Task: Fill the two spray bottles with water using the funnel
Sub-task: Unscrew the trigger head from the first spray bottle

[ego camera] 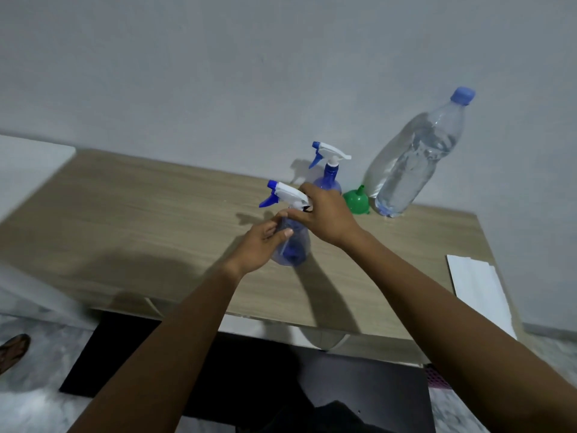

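Far left, down on the floor, a sandal (14,351) peeks into the corner, and above it a white surface (31,170) butts up against the end of the wooden table (125,214). Under the table's front edge lies a dark mat (218,370). Now to the action: the left hand (259,245) comes in from below and wraps around the body of the near spray bottle (296,248), thumb laid across the front of the blue plastic and fingers curled round the side. That bottle stands around the middle of the table, its white and blue trigger head (287,195) on top with the nozzle pointing left. The right hand (324,214) reaches over from the other side and grips the bottle just under that trigger head, fingers closed around the neck. Just behind the right hand stands the far spray bottle (331,171), untouched, close to the wall, nozzle also to the left. Right beside it sits the green funnel (356,201), wide mouth down and spout up, next to the foot of the big clear water bottle (409,160), which holds plenty of water and has its blue cap (463,95) on. At the right end a sheet of white paper (477,292) overhangs the table edge.
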Motion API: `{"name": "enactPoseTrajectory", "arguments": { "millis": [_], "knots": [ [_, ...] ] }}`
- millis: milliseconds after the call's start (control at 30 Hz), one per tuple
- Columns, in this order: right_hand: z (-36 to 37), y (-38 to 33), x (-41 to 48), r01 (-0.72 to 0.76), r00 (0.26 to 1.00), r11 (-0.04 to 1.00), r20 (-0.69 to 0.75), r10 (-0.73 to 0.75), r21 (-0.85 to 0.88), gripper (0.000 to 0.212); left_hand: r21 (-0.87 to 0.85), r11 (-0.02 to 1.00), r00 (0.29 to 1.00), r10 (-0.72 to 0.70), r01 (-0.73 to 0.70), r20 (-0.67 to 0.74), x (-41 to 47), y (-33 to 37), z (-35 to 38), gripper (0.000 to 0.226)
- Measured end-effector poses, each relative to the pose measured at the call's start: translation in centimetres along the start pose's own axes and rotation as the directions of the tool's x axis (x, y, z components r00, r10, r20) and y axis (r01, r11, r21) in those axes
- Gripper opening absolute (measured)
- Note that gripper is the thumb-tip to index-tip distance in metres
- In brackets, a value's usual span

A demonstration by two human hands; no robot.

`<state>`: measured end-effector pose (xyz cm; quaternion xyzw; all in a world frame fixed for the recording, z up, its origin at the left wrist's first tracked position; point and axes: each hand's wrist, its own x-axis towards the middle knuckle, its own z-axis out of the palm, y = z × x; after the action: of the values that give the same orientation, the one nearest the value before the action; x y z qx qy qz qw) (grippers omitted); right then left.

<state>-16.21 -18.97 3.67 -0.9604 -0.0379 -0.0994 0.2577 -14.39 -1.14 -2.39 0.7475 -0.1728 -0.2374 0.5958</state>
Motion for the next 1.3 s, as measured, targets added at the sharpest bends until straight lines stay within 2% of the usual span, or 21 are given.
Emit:
{"name": "enactPoseTrajectory", "arguments": {
  "millis": [200, 567, 667, 800, 867, 1000, 1067, 1200, 1300],
  "knots": [
    [-0.8, 0.2, -0.1, 0.064, 0.991, 0.995, 0.116, -0.072, 0.072, 0.036, -0.005, 1.0, 1.0, 0.027, -0.027, 0.006, -0.4, 0.7, 0.0, 0.047],
    [-2.3, 1.1, 0.2, 0.043, 0.95, 0.976, 0.293, -0.105, 0.213, 0.04, -0.005, 1.0, 1.0, 0.003, -0.003, -0.01, -0.5, 0.3, -0.1, 0.055],
    [-1.9, 1.5, 0.3, 0.035, 0.97, 0.982, 0.232, -0.079, 0.187, 0.035, 0.012, 1.0, 1.0, 0.001, -0.001, -0.012, -0.5, 0.6, -0.1, 0.052],
    [-0.5, 1.0, 0.3, 0.005, 0.998, 0.994, 0.061, -0.012, 0.112, 0.041, 0.007, 1.0, 1.0, 0.015, -0.015, 0.006, -0.5, 1.0, -0.1, 0.047],
    [-0.1, 1.0, 0.3, 0.004, 1.0, 0.994, 0.029, -0.007, 0.107, 0.041, 0.009, 1.0, 1.0, 0.027, -0.027, 0.003, -0.5, 0.9, -0.1, 0.046],
    [-0.3, 1.6, 0.0, 0.046, 0.995, 0.985, 0.082, -0.06, 0.164, 0.031, 0.002, 0.999, 0.999, 0.033, -0.033, -0.003, -0.5, 0.9, 0.0, 0.046],
    [-0.5, 1.7, -0.2, 0.058, 0.99, 0.981, 0.113, -0.08, 0.184, 0.033, -0.002, 1.0, 1.0, 0.024, -0.024, -0.007, -0.4, 0.9, -0.1, 0.048],
    [-0.6, 2.4, -0.4, 0.028, 0.982, 0.971, 0.176, -0.072, 0.237, 0.025, 0.001, 1.0, 1.0, 0.028, -0.028, 0.01, -0.3, 0.6, -0.2, 0.049],
    [-0.8, 2.6, -0.6, 0.019, 0.979, 0.954, 0.186, -0.079, 0.3, 0.027, -0.008, 1.0, 1.0, 0.028, -0.028, 0.006, -0.3, 0.5, -0.1, 0.049]
  ]
}}
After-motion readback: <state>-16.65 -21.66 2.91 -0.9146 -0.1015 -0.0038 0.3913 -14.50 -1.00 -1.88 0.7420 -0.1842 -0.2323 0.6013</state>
